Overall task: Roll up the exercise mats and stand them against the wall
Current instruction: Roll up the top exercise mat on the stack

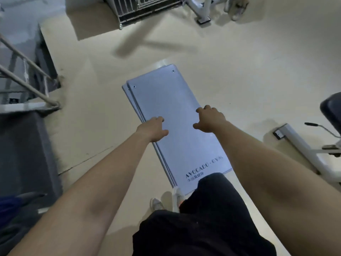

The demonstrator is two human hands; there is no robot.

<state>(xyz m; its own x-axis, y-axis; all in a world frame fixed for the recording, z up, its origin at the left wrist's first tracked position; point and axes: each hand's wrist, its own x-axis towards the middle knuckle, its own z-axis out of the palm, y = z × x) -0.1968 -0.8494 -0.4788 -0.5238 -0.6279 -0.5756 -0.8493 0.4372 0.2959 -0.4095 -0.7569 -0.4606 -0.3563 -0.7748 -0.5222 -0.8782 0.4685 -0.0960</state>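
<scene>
head | mats [171,115] stacked flat | left hand [152,128], right hand [210,120] above, grips apart

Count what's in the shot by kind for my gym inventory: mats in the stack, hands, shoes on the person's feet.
Mats: 3, judging by the edges showing at the stack's left side; more underneath cannot be ruled out.
Hands: 2, left hand and right hand, both over the top mat.
Shoes: 2.
Total: 7
</scene>
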